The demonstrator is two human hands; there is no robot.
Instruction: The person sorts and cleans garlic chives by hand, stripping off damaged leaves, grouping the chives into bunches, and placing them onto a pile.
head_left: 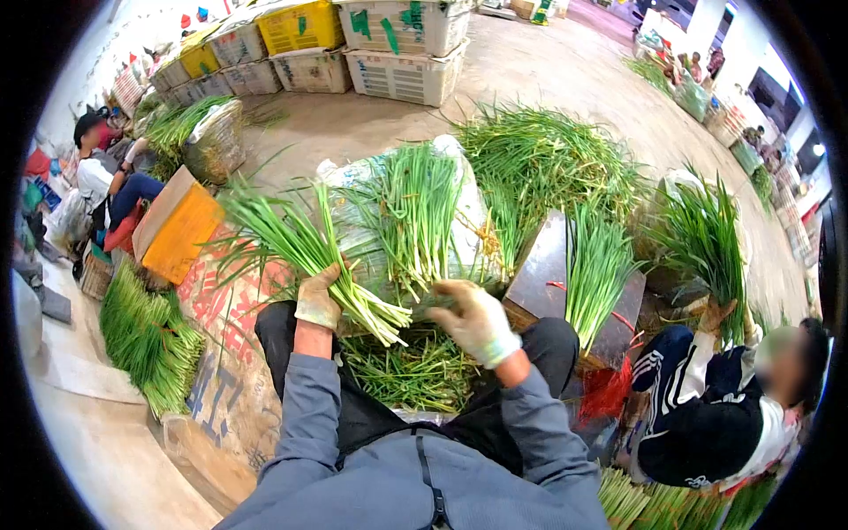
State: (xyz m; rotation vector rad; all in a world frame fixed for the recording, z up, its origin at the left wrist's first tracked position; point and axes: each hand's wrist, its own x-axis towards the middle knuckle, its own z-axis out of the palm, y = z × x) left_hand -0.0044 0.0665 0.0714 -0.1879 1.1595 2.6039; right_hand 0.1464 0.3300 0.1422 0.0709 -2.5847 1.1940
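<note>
My left hand point(320, 299), in a pale work glove, is closed around a bunch of garlic chives point(287, 237). The leaves fan out to the upper left and the white stem ends point to the lower right. To the right of those ends is my gloved right hand point(477, 325), its fingers apart and nothing seen in them. Another heap of chives point(415, 212) lies on a white plastic sack point(461, 190) just ahead. Loose green leaves and scraps point(411, 369) lie between my knees.
On the right, a dark board point(533, 281) bears a chive bunch point(594, 274) and red ties. Beyond is a large chive pile point(552, 159). A co-worker point(707, 424) sits at right, another person point(106, 177) at far left. Stacked crates point(402, 78) stand behind; an orange box point(179, 230) is left.
</note>
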